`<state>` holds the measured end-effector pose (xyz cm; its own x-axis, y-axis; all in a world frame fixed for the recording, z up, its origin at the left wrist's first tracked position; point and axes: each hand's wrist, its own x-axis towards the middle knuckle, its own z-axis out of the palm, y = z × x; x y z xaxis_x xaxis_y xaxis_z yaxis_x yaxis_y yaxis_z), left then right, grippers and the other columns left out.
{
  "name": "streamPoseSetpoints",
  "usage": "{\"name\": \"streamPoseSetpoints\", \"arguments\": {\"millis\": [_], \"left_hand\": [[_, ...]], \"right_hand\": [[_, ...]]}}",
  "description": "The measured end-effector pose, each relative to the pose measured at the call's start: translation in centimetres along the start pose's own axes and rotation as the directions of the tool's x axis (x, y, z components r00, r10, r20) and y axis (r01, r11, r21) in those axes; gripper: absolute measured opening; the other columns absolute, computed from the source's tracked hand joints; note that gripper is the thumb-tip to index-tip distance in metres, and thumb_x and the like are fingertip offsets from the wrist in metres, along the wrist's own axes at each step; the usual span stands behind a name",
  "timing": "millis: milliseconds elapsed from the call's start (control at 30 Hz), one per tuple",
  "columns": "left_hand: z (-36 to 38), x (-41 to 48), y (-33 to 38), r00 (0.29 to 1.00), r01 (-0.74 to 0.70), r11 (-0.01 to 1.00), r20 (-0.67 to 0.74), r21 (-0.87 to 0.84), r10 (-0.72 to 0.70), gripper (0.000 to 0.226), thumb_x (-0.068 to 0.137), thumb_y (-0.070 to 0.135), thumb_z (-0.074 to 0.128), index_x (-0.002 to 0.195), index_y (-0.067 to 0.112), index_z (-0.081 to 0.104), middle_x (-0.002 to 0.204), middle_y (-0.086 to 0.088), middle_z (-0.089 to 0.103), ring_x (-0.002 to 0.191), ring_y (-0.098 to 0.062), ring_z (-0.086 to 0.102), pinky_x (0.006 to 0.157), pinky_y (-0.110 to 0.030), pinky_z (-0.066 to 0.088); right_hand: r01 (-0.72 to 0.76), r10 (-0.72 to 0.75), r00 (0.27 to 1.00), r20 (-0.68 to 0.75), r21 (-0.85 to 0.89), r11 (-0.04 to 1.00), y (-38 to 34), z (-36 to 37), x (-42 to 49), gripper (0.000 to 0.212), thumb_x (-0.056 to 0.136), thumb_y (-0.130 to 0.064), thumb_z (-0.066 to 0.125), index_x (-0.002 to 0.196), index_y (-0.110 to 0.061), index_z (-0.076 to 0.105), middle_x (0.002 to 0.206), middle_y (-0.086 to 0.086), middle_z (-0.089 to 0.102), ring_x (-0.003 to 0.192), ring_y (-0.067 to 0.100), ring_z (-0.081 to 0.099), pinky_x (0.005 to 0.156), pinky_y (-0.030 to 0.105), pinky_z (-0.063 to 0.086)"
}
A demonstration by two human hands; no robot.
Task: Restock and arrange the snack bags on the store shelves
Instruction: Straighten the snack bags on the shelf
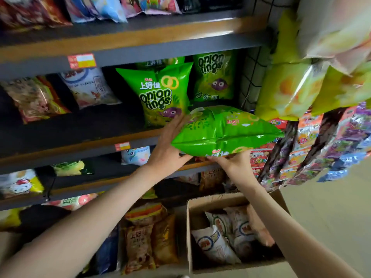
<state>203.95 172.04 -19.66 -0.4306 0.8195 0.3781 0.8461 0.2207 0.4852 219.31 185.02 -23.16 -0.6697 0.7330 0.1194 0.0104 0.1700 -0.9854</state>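
Now both grasping one green onion-rings bag [224, 131] held flat: left grip [170, 145] on its left end, right grip [230, 161] underneath; matching bags [160, 93] stand upright on shelf [80, 133] behind.

The held green bag [224, 131] is hiding the fingertips of the right hand [230, 160]. The front onion rings bag [160, 93] is covering most of a rear onion rings bag [158, 61]. Blur is making the price tag [82, 60] unreadable. The top edge is cutting off the uppermost bags [108, 7].
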Motion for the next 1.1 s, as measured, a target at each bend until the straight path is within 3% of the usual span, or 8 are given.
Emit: {"name": "streamPoseSetpoints", "arguments": {"millis": [67, 100, 200, 367, 633, 767, 900, 1100], "left_hand": [[-0.1, 1.5, -0.3, 0.998, 0.004, 0.999, -0.057, 0.042, -0.001, 0.071, 0.082, 0.053, 0.053, 0.134, 0.005, 0.051, 0.142, -0.014, 0.046, 0.135, -0.026, 0.036, 0.111, -0.024, 0.024], [-0.1, 2.1, -0.2, 0.999, 0.021, 0.998, -0.035, 0.055, -0.019, 0.067, 0.082, 0.051, 0.052, 0.129, 0.004, 0.057, 0.137, -0.014, 0.052, 0.131, -0.029, 0.042, 0.106, -0.023, 0.027], [0.2, 4.0, -0.3, 0.998, 0.035, 0.999, 0.052, -0.017, -0.034, 0.052, 0.085, 0.04, 0.065, 0.128, 0.011, 0.057, 0.135, -0.009, 0.052, 0.128, -0.026, 0.044, 0.104, -0.028, 0.032], [1.7, 6.3, -0.1, 0.999, 0.004, 0.994, 0.038, -0.105, 0.0, 0.054, 0.083, 0.039, 0.067, 0.125, 0.007, 0.056, 0.126, -0.008, 0.057, 0.12, -0.021, 0.05, 0.097, -0.02, 0.034], [2.0, 8.5, 0.4, 0.977, 0.032, 0.998, -0.211, 0.062, -0.018, 0.066, 0.087, 0.035, 0.066, 0.133, -0.005, 0.042, 0.134, -0.019, 0.045, 0.125, -0.032, 0.045, 0.098, -0.03, 0.036], [2.5, 8.8, -1.1, 0.934, -0.047, 0.947, -0.323, 0.316, 0.154, 0.059, 0.08, 0.029, 0.075, 0.122, -0.006, 0.055, 0.123, -0.023, 0.055, 0.111, -0.036, 0.055, 0.094, -0.04, 0.046], [2.2, 8.4, -4.4, 0.896, -0.069, 0.767, -0.299, 0.638, 0.329, 0.069, 0.079, 0.036, 0.066, 0.14, 0.012, 0.045, 0.147, -0.017, 0.034, 0.132, -0.033, 0.032, 0.107, -0.049, 0.025], [0.8, 7.9, -8.7, 0.91, -0.059, 0.678, -0.239, 0.733, 0.338, 0.097, 0.071, 0.044, 0.073, 0.15, 0.028, 0.02, 0.156, -0.013, 0.007, 0.144, -0.031, 0.002, 0.109, -0.061, -0.004]], "right_hand": [[0.058, -0.062, 0.994, -0.093, -0.049, 0.997, -0.6, 1.0, 1.3, 0.036, 0.064, -0.014, 0.074, 0.064, 0.013, 0.05, 0.055, 0.019, 0.047, 0.052, 0.015, 0.043, 0.057, 0.03, 0.037], [0.1, -0.104, 0.983, -0.15, -0.034, 0.994, -0.8, 1.3, 2.2, 0.031, 0.067, -0.004, 0.075, 0.08, 0.011, 0.051, 0.059, 0.017, 0.049, 0.054, 0.016, 0.047, 0.06, 0.028, 0.04], [0.224, -0.195, 0.949, -0.246, 0.096, 0.97, -1.4, 1.6, 4.3, 0.087, 0.071, 0.002, 0.078, 0.13, 0.001, 0.014, 0.101, -0.004, 0.039, 0.093, 0.004, 0.045, 0.083, 0.007, 0.041], [0.363, -0.323, 0.9, -0.292, 0.092, 0.927, 0.1, 0.2, 6.0, 0.073, 0.07, -0.022, 0.077, 0.119, -0.03, 0.023, 0.125, 0.005, 0.028, 0.118, 0.022, 0.035, 0.097, 0.034, 0.042], [0.291, -0.321, 0.921, -0.219, -0.158, 0.944, 0.7, 2.1, 9.5, 0.135, 0.058, -0.024, 0.091, 0.146, -0.013, -0.01, 0.151, 0.003, 0.008, 0.143, 0.012, 0.014, 0.117, 0.028, 0.017], [0.31, -0.31, 0.899, -0.31, -0.05, 0.949, -0.1, 3.5, 11.8, 0.131, 0.057, -0.012, 0.091, 0.147, -0.012, -0.003, 0.149, 0.007, 0.021, 0.138, 0.011, 0.028, 0.116, 0.03, 0.026], [0.267, -0.275, 0.881, -0.386, -0.074, 0.961, 0.1, 3.7, 13.5, 0.121, 0.059, -0.014, 0.086, 0.148, -0.016, 0.005, 0.146, 0.003, 0.024, 0.137, 0.015, 0.029, 0.115, 0.038, 0.028], [0.157, -0.261, 0.859, -0.44, -0.258, 0.953, 0.9, 3.9, 14.5, 0.119, 0.065, -0.02, 0.085, 0.15, -0.011, 0.003, 0.15, 0.014, 0.02, 0.138, 0.029, 0.021, 0.11, 0.036, 0.022]]}}
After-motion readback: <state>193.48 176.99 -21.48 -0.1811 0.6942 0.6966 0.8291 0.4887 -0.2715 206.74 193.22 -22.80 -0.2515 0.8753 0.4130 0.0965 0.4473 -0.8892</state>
